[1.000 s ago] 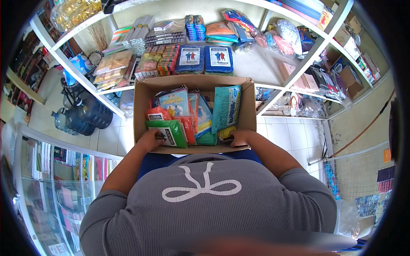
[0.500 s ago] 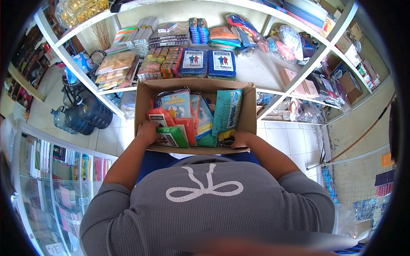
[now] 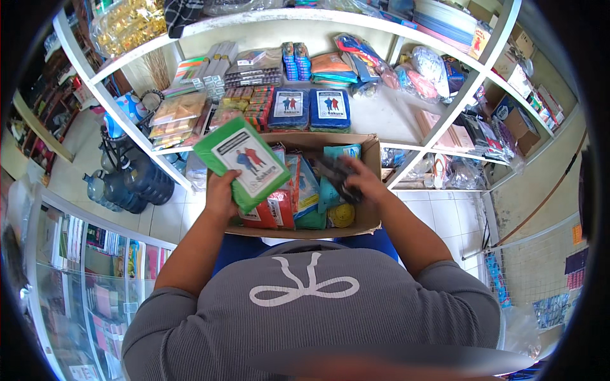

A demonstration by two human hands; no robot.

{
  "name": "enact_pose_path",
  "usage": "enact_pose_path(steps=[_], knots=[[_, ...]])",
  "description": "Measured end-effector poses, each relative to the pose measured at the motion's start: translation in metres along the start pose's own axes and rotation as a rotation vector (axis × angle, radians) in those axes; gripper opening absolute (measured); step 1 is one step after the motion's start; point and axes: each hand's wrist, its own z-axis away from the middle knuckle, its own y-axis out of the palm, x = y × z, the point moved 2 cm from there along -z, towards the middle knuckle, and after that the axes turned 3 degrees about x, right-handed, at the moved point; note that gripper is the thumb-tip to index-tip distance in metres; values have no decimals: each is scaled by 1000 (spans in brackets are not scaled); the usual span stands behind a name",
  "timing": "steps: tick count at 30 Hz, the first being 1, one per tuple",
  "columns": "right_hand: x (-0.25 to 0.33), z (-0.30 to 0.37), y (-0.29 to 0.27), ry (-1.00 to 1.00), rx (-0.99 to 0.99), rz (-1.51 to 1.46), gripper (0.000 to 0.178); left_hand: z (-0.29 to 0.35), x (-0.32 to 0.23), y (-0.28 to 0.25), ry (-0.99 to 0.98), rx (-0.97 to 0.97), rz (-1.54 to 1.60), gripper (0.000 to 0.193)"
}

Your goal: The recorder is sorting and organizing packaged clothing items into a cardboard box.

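My left hand (image 3: 222,195) grips a flat green raincoat packet (image 3: 244,164) by its lower left edge, tilted above the left side of a cardboard box (image 3: 286,138). Over the box's right side, my right hand (image 3: 365,181) is closed on a dark, motion-blurred item (image 3: 338,175) whose kind I cannot make out. Inside the box stand red raincoat packets (image 3: 277,209), other thin bagged packets (image 3: 308,190) and a turquoise packet (image 3: 351,151), partly hidden behind the dark item. A round yellow item (image 3: 341,215) lies in the near right corner.
Beyond the box, a white shelf (image 3: 381,108) carries blue raincoat packets (image 3: 330,109), small boxed goods (image 3: 296,61) and bagged items. Large water bottles (image 3: 136,184) stand on the floor at left. A glass display case (image 3: 82,273) is near on the left.
My left hand has lifted the green raincoat packet out of the box. My right hand has risen from the near right corner with the dark item, uncovering the round yellow item.
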Motion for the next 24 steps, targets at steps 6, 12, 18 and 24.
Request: enact_pose_path(steps=[6,12,18,24], knots=[[74,-19,89,-804,-282,625,72,22,22,63,-34,281,-91,68],[93,8,135,-970,-214,1098,70,47,9,81,-178,679,-211,99],[108,20,154,-833,-227,846,71,45,17,64,-41,745,-644,104],[93,2,126,-756,-257,727,74,55,13,70,-52,762,-573,102]])
